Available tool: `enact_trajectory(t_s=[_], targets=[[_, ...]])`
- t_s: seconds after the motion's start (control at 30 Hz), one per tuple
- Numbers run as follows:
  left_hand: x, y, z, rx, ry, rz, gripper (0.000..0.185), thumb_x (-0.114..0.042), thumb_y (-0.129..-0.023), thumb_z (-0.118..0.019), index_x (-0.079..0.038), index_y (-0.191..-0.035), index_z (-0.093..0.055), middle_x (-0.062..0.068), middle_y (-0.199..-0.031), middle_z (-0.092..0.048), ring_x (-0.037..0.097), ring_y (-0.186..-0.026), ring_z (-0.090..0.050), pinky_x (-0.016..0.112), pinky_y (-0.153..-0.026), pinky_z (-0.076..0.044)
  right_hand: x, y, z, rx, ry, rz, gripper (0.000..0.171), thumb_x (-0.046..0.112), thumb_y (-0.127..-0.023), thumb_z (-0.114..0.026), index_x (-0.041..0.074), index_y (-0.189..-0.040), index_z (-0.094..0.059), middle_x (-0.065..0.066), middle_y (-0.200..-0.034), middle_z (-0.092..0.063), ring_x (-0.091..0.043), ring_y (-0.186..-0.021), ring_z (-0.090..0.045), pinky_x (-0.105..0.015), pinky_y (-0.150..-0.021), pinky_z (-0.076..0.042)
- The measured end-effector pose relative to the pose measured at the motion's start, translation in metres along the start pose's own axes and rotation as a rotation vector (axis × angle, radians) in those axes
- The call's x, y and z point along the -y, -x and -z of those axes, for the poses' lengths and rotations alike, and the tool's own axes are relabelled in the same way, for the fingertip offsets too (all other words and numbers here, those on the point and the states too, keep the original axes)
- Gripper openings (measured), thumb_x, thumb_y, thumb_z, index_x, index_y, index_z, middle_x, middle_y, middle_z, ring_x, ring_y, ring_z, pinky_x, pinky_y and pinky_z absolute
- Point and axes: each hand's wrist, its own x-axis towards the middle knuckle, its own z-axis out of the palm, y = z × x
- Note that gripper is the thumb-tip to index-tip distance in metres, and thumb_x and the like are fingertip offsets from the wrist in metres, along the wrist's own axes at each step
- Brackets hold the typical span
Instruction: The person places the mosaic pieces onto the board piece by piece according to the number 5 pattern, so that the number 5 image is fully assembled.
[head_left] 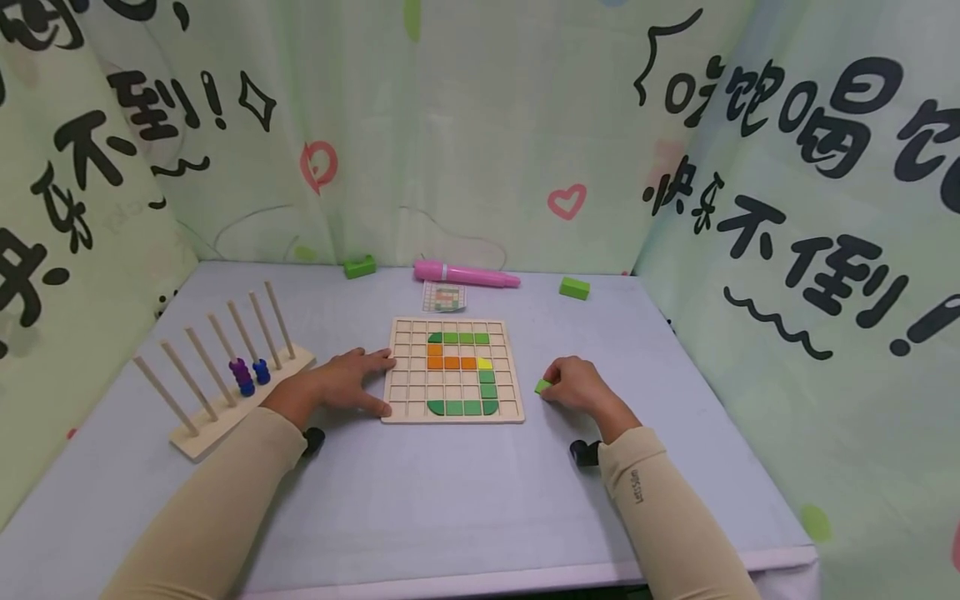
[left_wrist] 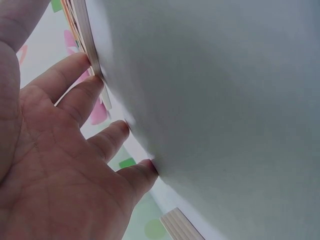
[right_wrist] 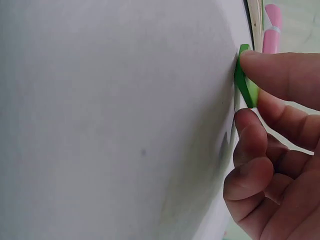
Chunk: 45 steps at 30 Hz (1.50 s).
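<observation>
The small flat green wooden tile (right_wrist: pixel 246 75) is lying on the grey tabletop (head_left: pixel 450 492) just right of the square wooden grid board (head_left: pixel 453 370). It looks light, stiff and smooth, so it is likely best taken by its thin edges, since the faces may be slipping. The right hand (head_left: pixel 576 385) is pinching it between thumb and forefinger, the other fingers curling under. The left hand (head_left: pixel 341 382) is resting spread, its fingertips (left_wrist: pixel 95 62) touching the board's left edge.
</observation>
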Motion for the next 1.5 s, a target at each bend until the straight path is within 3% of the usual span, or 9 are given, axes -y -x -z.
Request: enact_trajectory(t_s=[0.33,0.57,0.83,1.13,1.5], targets=[[-0.001,0.003,0.001,0.009,0.009,0.007,0.100,-0.053,-0.080,-0.086,-0.023,-0.162,-0.038,0.005,-0.174,-0.022,0.049,-0.158,-0.011,0.072,-0.121,-0.018,0.004,0.000,0.001,-0.004,-0.050,0.017,0.014,0.008,-0.090,-0.076,0.004,-0.102,-0.069,-0.007,-0.096,-0.066,-0.022,-0.088,-0.059,-0.031,-0.074,-0.049],[-0.002,0.003,0.001,-0.003,0.002,0.011,0.099,-0.054,-0.080,-0.086,-0.024,-0.162,-0.038,0.005,-0.174,-0.022,0.048,-0.158,-0.013,0.072,-0.121,-0.019,0.010,-0.001,0.005,0.019,-0.208,0.023,0.014,0.008,-0.092,-0.072,0.005,-0.106,-0.070,-0.007,-0.097,-0.065,-0.021,-0.089,-0.057,-0.029,-0.074,-0.048],[-0.001,0.002,0.000,-0.006,-0.017,-0.001,0.100,-0.054,-0.081,-0.085,-0.023,-0.162,-0.038,0.003,-0.174,-0.022,0.048,-0.158,-0.013,0.071,-0.122,-0.019,0.033,-0.005,-0.003,0.070,-0.366,0.034,0.014,0.008,-0.094,-0.070,0.003,-0.107,-0.069,-0.008,-0.095,-0.063,-0.020,-0.086,-0.055,-0.028,-0.070,-0.046],[-0.002,0.004,-0.002,-0.006,-0.008,-0.014,0.098,-0.053,-0.081,-0.086,-0.022,-0.162,-0.040,0.004,-0.174,-0.023,0.049,-0.157,-0.014,0.072,-0.121,-0.019,0.065,-0.009,-0.026,0.117,-0.381,0.087,0.011,0.010,-0.095,-0.071,0.005,-0.104,-0.071,-0.006,-0.094,-0.064,-0.020,-0.089,-0.057,-0.028,-0.076,-0.048],[-0.003,0.004,-0.001,-0.015,-0.018,0.011,0.098,-0.054,-0.081,-0.085,-0.025,-0.162,-0.039,0.004,-0.174,-0.023,0.049,-0.157,-0.016,0.071,-0.121,-0.021,0.107,-0.012,-0.046,0.142,-0.322,0.228,0.004,0.008,-0.094,-0.071,0.007,-0.097,-0.072,-0.004,-0.087,-0.064,-0.018,-0.082,-0.056,-0.027,-0.070,-0.047]])
